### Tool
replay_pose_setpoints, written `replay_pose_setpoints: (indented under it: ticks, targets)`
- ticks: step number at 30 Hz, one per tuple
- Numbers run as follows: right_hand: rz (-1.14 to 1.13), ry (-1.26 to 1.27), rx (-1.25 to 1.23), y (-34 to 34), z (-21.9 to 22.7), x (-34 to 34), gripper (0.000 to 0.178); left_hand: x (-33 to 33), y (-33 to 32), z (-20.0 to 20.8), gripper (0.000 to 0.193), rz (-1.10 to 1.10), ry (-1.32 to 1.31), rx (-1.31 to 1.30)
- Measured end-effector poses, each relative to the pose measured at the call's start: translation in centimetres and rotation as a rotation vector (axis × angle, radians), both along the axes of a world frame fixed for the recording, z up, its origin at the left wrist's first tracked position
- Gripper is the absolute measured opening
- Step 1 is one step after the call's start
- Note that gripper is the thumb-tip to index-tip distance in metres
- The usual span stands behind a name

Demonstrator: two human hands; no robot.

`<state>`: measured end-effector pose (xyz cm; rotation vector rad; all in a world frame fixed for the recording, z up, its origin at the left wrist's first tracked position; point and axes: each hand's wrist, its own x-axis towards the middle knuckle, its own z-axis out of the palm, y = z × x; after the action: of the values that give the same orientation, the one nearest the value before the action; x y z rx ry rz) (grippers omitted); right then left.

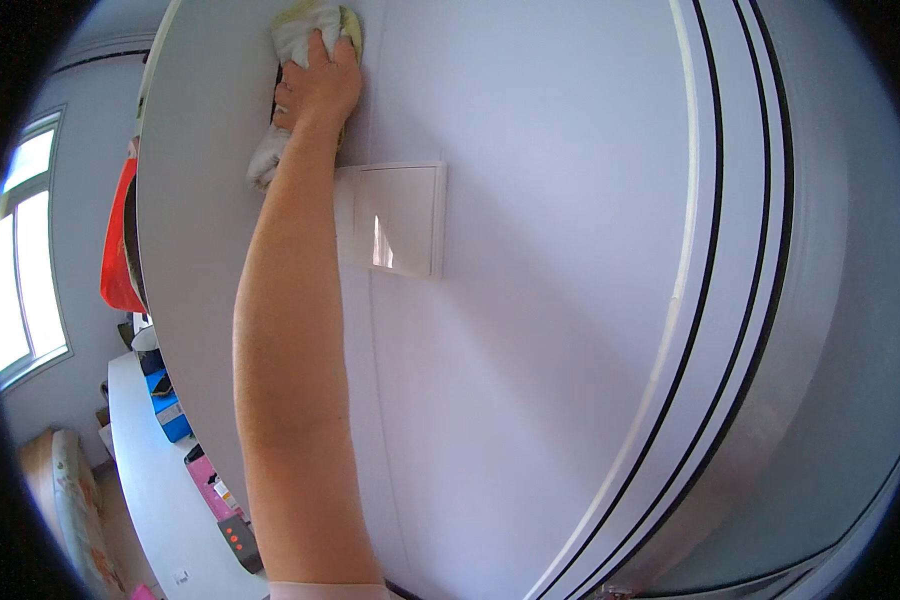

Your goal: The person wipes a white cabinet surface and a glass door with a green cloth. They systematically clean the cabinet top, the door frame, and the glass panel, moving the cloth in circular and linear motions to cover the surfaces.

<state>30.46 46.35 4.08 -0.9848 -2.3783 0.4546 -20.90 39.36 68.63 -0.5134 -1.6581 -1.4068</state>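
Note:
My left arm reaches up from the lower edge, and my left hand (318, 85) presses a bunched white and yellow cloth (305, 30). Its fingers are bent over the cloth, gripping it against a tall white panel (205, 200), near the corner where this meets the pale wall (540, 180). One end of the cloth hangs out below the hand. Just beneath and to the right of the hand, a square white cover plate (400, 215) sits on the wall. My right hand does not appear.
To the right, a door frame with black strips (770, 200) borders a frosted pane (870, 300). At the lower left, a white tabletop (150, 490) bears a blue box (170, 415), a pink box (210, 485) and a dark power strip (238, 540). A red item (120, 250) hangs beyond the panel, near a window (25, 250).

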Motion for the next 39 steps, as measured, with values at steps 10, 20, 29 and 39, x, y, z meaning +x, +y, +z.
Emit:
replay_pose_setpoints:
  ticks: [10, 20, 29, 39]
  targets:
    - [-0.051, -0.059, 0.092, 0.1, 1.5, -1.5, 0.069, 6.0, 4.4, -2.4, 0.055, -0.106, 0.268, -0.052]
    - [-0.055, -0.088, 0.023, -1.5, 3.3, -2.9, 0.028, 13.9, 5.2, -3.6, 0.054, -0.106, 0.668, 0.016]
    - [0.032, 0.012, 0.007, -2.2, 2.5, -1.9, 0.049, 16.2, 5.9, -4.5, 0.052, -0.053, 0.789, 0.057]
    - [0.109, 0.028, 0.144, -3.6, 2.9, -0.5, 0.052, 17.4, 6.7, -8.3, 0.047, -0.089, 0.918, 0.082]
